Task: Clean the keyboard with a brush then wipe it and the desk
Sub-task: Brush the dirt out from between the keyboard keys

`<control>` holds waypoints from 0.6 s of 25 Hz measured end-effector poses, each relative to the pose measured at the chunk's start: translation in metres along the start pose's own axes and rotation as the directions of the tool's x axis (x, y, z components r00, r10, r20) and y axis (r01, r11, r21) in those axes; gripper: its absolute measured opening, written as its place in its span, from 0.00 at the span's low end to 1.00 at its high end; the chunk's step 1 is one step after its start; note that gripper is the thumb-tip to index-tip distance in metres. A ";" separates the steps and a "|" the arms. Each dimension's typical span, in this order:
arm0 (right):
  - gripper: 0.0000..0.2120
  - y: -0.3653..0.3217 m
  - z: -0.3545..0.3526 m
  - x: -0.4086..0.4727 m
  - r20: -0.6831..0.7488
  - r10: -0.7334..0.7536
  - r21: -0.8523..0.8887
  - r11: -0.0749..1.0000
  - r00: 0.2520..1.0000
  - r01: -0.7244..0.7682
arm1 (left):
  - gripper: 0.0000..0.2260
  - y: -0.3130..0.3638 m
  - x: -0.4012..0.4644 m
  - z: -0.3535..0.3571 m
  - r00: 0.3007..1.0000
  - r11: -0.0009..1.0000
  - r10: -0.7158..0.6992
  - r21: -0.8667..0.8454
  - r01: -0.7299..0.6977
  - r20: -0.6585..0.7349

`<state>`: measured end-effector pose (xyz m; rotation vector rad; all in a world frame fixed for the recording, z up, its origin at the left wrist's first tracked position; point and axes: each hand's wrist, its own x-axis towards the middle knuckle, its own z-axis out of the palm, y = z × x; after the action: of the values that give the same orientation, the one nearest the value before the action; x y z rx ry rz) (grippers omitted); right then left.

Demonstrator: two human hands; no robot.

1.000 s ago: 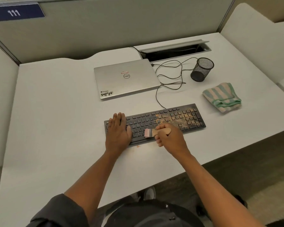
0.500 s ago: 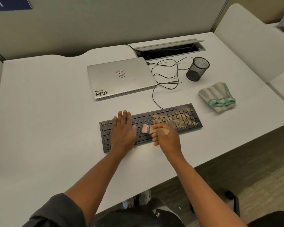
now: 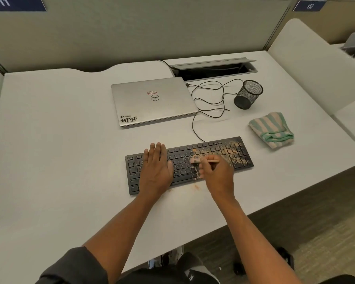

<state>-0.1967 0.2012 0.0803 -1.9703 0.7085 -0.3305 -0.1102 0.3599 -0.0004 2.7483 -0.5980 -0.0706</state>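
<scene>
A black keyboard (image 3: pixel 217 152) lies on the white desk (image 3: pixel 59 160), its right half dusted with orange-brown crumbs. My left hand (image 3: pixel 156 171) rests flat on the keyboard's left part, fingers straight. My right hand (image 3: pixel 217 175) grips a small wooden-handled brush (image 3: pixel 196 160), whose bristles sit on the middle keys. Some orange dust (image 3: pixel 196 187) lies on the desk just in front of the keyboard. A folded green-and-beige striped cloth (image 3: pixel 272 129) lies to the right of the keyboard.
A shut silver laptop (image 3: pixel 152 101) lies behind the keyboard. Black cables (image 3: pixel 209 99) loop from it toward an open cable hatch (image 3: pixel 213 68). A black mesh pen cup (image 3: pixel 248 94) stands behind the cloth. Partition walls bound the desk at the back and right.
The brush has moved up from the keyboard's front edge onto the middle keys. My left hand stays pressed on the left part. The head camera has shifted.
</scene>
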 end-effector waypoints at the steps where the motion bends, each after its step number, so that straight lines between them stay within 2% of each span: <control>1: 0.06 -0.001 -0.001 0.004 -0.010 -0.020 -0.028 0.999 1.000 0.019 | 0.33 0.000 0.000 0.000 1.000 1.000 0.000 -0.001 0.000 -0.002; 5: 0.07 -0.015 0.008 0.005 0.174 -0.020 0.054 0.998 0.985 0.011 | 0.33 0.001 0.000 0.000 1.000 1.000 -0.001 0.004 0.001 -0.003; 6: 0.07 -0.015 0.010 0.005 0.174 -0.034 0.015 0.999 0.984 0.032 | 0.33 0.001 -0.001 0.000 1.000 1.000 -0.001 0.003 0.001 -0.004; 9: 0.08 -0.010 0.003 0.016 0.037 -0.100 -0.227 0.968 0.994 0.106 | 0.34 0.002 -0.001 -0.002 1.000 1.000 0.001 -0.005 -0.001 0.002; 10: 0.08 -0.011 0.000 0.020 0.011 -0.107 -0.239 0.965 0.994 0.107 | 0.34 0.002 -0.001 -0.002 1.000 1.000 0.001 -0.009 -0.001 0.002; 13: 0.07 -0.018 0.002 0.025 0.123 -0.059 -0.049 0.997 0.991 0.066 | 0.34 0.002 -0.001 -0.003 1.000 1.000 0.001 -0.011 -0.001 -0.006; 15: 0.06 -0.024 0.007 0.025 0.222 -0.026 -0.019 0.999 0.975 0.031 | 0.34 0.002 -0.001 -0.003 1.000 1.000 0.000 -0.005 0.000 -0.006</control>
<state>-0.1652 0.1993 0.0962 -2.0017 0.5420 -0.1170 -0.1118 0.3600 0.0026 2.7428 -0.5946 -0.0633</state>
